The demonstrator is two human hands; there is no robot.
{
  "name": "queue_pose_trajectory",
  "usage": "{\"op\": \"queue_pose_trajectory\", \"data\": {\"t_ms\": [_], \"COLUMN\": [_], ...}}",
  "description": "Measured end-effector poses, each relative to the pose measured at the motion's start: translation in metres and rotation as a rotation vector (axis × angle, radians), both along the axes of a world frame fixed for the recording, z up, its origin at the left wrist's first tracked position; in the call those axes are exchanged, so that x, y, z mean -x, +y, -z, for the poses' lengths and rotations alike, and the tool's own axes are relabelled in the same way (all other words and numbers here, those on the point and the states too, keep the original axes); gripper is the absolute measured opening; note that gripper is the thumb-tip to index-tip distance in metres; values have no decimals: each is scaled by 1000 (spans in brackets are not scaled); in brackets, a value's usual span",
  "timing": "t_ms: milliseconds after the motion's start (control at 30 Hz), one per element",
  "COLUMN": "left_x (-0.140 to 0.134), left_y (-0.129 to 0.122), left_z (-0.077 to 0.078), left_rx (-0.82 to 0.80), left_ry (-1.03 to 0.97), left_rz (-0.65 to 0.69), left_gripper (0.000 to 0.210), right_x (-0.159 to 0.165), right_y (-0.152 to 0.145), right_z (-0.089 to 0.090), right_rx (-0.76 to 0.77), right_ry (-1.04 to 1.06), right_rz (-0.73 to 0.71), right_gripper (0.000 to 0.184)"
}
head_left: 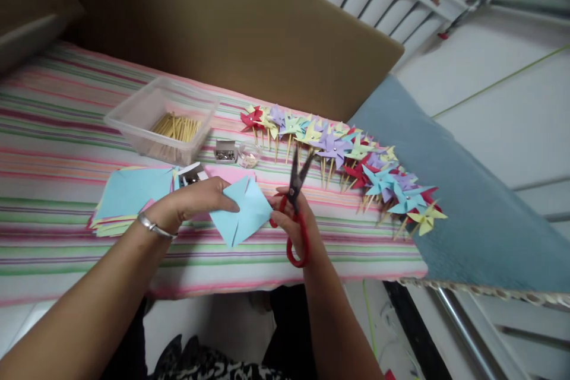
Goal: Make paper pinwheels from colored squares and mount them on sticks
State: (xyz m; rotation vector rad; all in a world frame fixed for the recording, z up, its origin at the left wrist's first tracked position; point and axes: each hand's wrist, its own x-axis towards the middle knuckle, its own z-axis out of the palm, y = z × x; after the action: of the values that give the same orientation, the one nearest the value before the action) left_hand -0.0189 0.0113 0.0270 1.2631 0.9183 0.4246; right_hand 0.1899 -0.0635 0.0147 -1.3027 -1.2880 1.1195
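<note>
My left hand (207, 198) pinches a light blue paper square (249, 214) by its left side, thumb on top. Slits run into the square from its top and bottom corners. In my right hand (296, 222) are scissors (295, 190) with red handles, their dark blades parted and pointing up and away. The right fingertips are at the square's right corner; whether they grip it is hard to tell. Left of my hands lies a stack of coloured paper squares (133, 193), blue on top. Pink paper (229, 174) lies just behind the held square.
A clear plastic box (133, 116) holds wooden sticks (178, 127). Near it are small boxes of metal pieces (225, 151) and a round tub (249, 155). Paper pinwheels on sticks (333, 145) fill the right side of the striped cloth (53, 190). Cardboard (231, 29) stands behind.
</note>
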Motion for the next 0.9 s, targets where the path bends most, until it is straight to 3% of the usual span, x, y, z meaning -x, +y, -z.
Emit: {"op": "queue_pose_trajectory", "data": {"t_ms": [133, 233, 333, 467, 533, 667, 900], "left_x": [-10, -12, -15, -29, -37, -50, -44], "left_y": [-5, -4, -2, -3, -8, -20, -17], "left_z": [0, 3, 13, 27, 29, 29, 28], "left_rx": [39, 92, 152, 278, 333, 302, 160], "left_ry": [11, -28, -160, -450, -538, -496, -395], "left_rz": [94, 62, -80, -369, -432, -401, -496], "left_gripper": [2, 8, 16, 23, 26, 31, 38], "right_x": [6, 9, 12, 14, 16, 22, 32], "right_y": [-2, -3, -1, 4, 6, 8, 7], "right_z": [-1, 0, 4, 10, 12, 12, 10], "right_rx": [77, 93, 72, -24, -78, -117, -34], "right_ry": [-164, -168, -40, 146, 174, 161, 120], "right_rz": [-93, -54, 57, 163, 202, 273, 276], "right_gripper": [35, 31, 31, 31, 30, 31, 29]}}
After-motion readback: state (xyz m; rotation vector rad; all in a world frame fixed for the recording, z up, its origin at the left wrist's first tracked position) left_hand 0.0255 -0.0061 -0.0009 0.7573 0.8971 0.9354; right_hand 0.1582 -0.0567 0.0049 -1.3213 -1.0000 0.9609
